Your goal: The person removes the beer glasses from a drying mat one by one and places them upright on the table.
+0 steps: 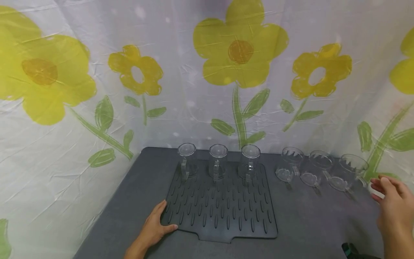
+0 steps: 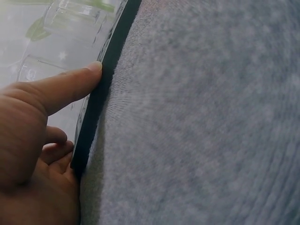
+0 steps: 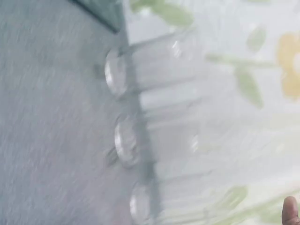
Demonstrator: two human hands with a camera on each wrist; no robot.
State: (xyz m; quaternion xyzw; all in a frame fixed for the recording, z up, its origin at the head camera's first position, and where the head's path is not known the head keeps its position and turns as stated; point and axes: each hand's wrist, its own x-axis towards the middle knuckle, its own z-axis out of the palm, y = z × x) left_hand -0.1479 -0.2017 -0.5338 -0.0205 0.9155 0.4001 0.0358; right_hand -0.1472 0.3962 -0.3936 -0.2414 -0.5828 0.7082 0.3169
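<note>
My left hand (image 1: 153, 226) rests at the near-left corner of a black drying mat (image 1: 223, 205). Its thumb (image 2: 77, 86) lies straight against the mat's front edge, with the fingers along the left side. Upside down on the mat's far part stand three clear glass mugs, the left mug (image 1: 187, 160), middle mug (image 1: 218, 161) and right mug (image 1: 249, 161). To the right, three more stand upright on the table: a near-mat mug (image 1: 289, 163), a centre mug (image 1: 317, 168) and an end mug (image 1: 347, 172). Beside the end mug's handle, my right hand (image 1: 394, 201) holds nothing, fingers loosely bent.
The grey table (image 1: 129, 201) meets a flower-printed curtain (image 1: 181, 72) just behind the mugs. A small dark object (image 1: 352, 250) lies at the table's front right, partly cut off by the frame. The upright mugs stand in a close row.
</note>
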